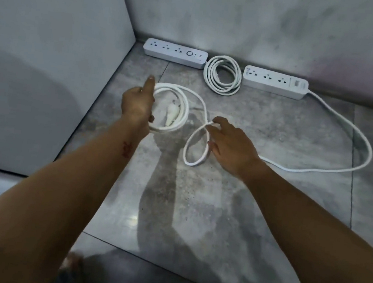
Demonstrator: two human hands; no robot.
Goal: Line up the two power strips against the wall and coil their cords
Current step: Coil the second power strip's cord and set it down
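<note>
Two white power strips lie along the back wall: the left strip (175, 53) and the right strip (275, 82). Between them rests a finished cord coil (222, 74). The right strip's cord (355, 136) runs out in a wide arc over the floor to a small loop (198, 142) and on to a partial coil (173, 109) with the plug inside it. My left hand (137, 104) grips that partial coil, index finger pointing up. My right hand (229, 144) pinches the cord at the small loop.
A grey wall panel (50, 54) closes the left side, meeting the back wall (266, 21) in a corner. The floor is grey tile (218, 216). Dark shapes, perhaps my feet, show at the bottom edge (71, 266).
</note>
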